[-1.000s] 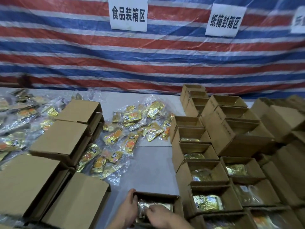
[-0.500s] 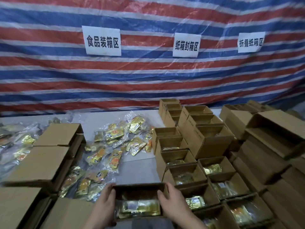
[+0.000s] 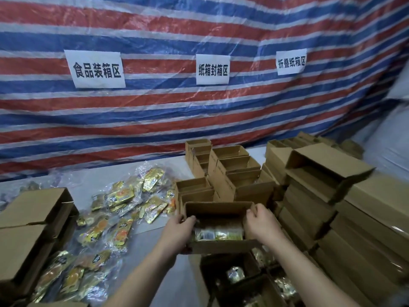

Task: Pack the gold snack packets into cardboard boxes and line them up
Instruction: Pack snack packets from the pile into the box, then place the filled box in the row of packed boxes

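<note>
1. Box (image 3: 218,227), open-topped cardboard, is held clear of the table, long axis running left to right, gold snack packets (image 3: 218,234) lying inside.
2. My left hand (image 3: 178,232) grips its left end; my right hand (image 3: 262,224) grips its right end, fingers curled over the rim.
3. Row of filled boxes (image 3: 194,191) lies just beyond, far side; both hands equally near.
</note>
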{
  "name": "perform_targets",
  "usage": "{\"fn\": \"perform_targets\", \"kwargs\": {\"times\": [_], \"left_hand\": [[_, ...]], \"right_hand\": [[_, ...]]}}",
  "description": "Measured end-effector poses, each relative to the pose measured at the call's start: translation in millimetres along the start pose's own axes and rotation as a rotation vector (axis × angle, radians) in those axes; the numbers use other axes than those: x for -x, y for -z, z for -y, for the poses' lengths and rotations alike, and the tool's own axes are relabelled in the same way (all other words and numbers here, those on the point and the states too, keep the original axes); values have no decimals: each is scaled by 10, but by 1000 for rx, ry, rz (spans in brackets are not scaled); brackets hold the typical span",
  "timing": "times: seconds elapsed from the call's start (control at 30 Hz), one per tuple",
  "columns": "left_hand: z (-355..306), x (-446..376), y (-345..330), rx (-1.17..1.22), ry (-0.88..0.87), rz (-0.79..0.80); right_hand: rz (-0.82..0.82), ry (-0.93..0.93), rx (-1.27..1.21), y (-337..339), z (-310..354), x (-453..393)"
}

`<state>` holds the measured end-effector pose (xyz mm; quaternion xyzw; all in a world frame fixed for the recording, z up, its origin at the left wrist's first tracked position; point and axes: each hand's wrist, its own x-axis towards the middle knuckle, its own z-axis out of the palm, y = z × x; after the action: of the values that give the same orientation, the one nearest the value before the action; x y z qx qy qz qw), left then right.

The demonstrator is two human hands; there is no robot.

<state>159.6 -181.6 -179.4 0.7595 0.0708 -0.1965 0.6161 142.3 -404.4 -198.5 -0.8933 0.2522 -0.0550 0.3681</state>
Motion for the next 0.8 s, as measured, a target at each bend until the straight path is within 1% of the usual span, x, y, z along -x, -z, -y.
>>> {"fn": "perform_targets", "kwargs": {"times": [0.1, 0.2, 0.37, 0.47, 0.57, 0.7, 0.8], "left_hand": [[-98, -208, -469, 22, 30, 44], [-133, -434, -895, 72, 80, 84], [-176, -820, -1437, 120, 143, 112], [-213, -1061, -1636, 132, 208, 113], [-241, -1259, -1805, 137, 235, 109], [-240, -1417, -1951, 215, 295, 99], [-224, -1495, -2009, 253, 305, 98]], "right_hand": [[15, -47, 10, 315, -223, -291], [72, -96, -69, 543, -424, -593], [81, -127, -66, 647, -716, -1127], [88, -141, -27, 672, -794, -1409], [96, -127, 4, 656, -851, -1659], [117, -95, 81, 634, -914, -1925], [109, -56, 111, 628, -968, -2048]]}}
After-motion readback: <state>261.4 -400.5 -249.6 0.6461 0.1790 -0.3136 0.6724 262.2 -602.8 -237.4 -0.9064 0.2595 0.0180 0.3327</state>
